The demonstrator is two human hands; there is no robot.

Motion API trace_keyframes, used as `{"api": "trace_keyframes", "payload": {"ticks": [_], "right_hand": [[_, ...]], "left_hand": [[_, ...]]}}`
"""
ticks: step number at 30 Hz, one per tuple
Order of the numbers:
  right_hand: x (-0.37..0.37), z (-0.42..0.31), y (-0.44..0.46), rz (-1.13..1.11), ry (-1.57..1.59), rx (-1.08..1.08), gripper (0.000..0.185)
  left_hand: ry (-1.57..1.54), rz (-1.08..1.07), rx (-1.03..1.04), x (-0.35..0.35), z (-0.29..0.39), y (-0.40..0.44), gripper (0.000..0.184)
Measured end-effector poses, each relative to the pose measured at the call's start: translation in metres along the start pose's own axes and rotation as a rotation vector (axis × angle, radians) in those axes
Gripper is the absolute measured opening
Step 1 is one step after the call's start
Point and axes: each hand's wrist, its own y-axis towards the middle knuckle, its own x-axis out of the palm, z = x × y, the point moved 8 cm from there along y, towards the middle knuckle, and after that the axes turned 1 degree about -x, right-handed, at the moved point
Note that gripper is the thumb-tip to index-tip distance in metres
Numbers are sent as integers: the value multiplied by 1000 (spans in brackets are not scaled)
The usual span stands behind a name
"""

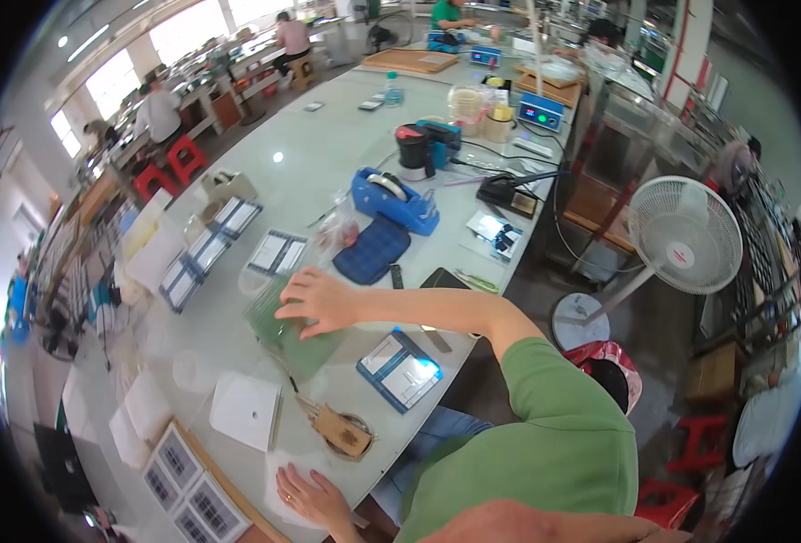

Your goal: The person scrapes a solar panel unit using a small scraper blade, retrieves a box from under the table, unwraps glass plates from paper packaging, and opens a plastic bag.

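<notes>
My right hand (314, 303) rests on a translucent green sheet or bag (308, 355), its fingers spread and slightly bent. Near the table's front edge, my left hand (314, 498) lies with fingers stretched out on a whitish sheet (278, 511). Between the two hands sits a wooden block (343, 433) on a round metal dish, with a thin dark stem leading from it toward the green sheet. A blue-bordered panel (400, 369) lies flat on the near side of my right forearm. White square sheets (245, 410) are stacked beyond the block.
A wood-edged tray (197, 489) holds several dark-patterned panels. Past my right arm are a dark blue cloth (373, 249), a blue tape dispenser (394, 201) and another panel (278, 252). A white pedestal fan (686, 237) stands beside the table. Other people work farther back.
</notes>
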Motion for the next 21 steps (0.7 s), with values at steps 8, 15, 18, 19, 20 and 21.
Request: {"api": "trace_keyframes", "payload": {"ticks": [8,15,18,19,20,21], "right_hand": [[1,2,-9,73,23,-22,56],[-28,-3,-20,170,10,79,63],[-46,53,-61,506,61,551,24],[-37,88,-82,554,70,706,17],[-22,122,-109,531,67,921,19],[-19,140,-124,489,51,1037,22]], "left_hand": [[-1,5,35,23,-22,-7,40],[-133,-82,25,6,-13,1,43],[-244,-178,-9,3,-17,6,48],[-277,-191,-3,5,-22,6,51],[-267,-176,-30,2,-27,7,51],[-299,-189,-31,1,-26,8,51]]}}
